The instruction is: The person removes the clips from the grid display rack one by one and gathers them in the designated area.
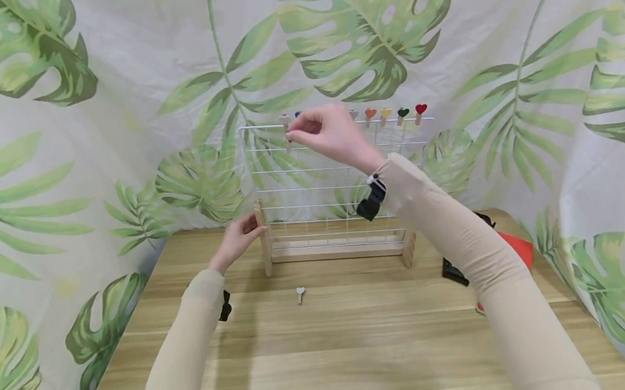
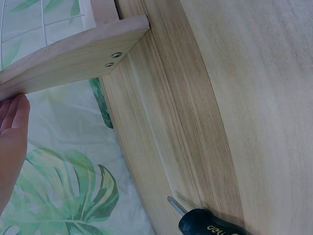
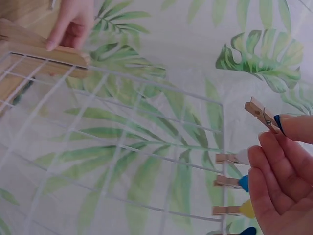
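Observation:
My right hand (image 1: 335,135) pinches a small wooden clothespin (image 3: 261,113) with a dark blue decoration, between thumb and fingertips. It is held by the top left corner of a white wire grid (image 1: 323,187), apart from the wire in the right wrist view. Clothespins with coloured hearts, such as a red one (image 1: 421,112) and a yellow one (image 3: 234,210), are clipped along the grid's top edge. The left hand (image 1: 239,239) holds the stand's left wooden post (image 1: 265,243), thumb and fingers on opposite sides. One white-heart clothespin (image 1: 301,294) lies on the table before the stand.
A screwdriver (image 2: 208,223) lies on the wooden table (image 1: 327,344), seen in the left wrist view. At the right, a red item (image 1: 516,247) and a black item (image 1: 454,271) sit partly behind the right sleeve. Leaf-patterned cloth (image 1: 173,39) hangs behind the table.

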A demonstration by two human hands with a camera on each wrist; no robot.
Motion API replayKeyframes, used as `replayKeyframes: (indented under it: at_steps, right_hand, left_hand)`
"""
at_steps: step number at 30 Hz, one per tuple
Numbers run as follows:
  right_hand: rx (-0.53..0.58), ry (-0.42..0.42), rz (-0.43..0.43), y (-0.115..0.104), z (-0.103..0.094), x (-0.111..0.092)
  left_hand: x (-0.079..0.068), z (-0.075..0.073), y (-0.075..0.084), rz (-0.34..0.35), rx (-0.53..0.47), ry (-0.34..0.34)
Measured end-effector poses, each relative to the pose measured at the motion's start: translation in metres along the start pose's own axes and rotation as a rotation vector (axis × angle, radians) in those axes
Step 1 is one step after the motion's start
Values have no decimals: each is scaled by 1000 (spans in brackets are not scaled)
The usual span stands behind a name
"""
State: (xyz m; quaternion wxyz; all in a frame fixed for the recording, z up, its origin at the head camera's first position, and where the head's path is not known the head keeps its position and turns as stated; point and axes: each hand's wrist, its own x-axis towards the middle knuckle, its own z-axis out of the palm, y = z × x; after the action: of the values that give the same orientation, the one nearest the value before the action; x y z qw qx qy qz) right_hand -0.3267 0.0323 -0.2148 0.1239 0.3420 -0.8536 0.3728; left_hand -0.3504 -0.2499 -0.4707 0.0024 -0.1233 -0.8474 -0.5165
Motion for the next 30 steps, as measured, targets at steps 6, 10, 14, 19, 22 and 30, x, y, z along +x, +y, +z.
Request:
replayKeyframes:
  at_steps: [6,10,14,19,22,30]
  right_hand:
    - [-5,-60,26,18,18,-28]
    - [-23,-100,41,35,34,-45]
    - [-13,-144,40,53,50,-61]
    - [7,-189,41,72,71,-76]
    - [11,-216,65,83,85,-86]
    - [18,-298,93,119,124,-115]
  left_hand:
    - [-3,-2,7,-19,5,-12]
    - [-10,-3,25,-27,-4,-33]
    - [-14,-3,35,-27,18,-43]
    - [-9,-2,16,-24,14,-24]
    - [-5,-2,5,-22,9,-11]
    - [-1,-1,0,-4,4,-8]
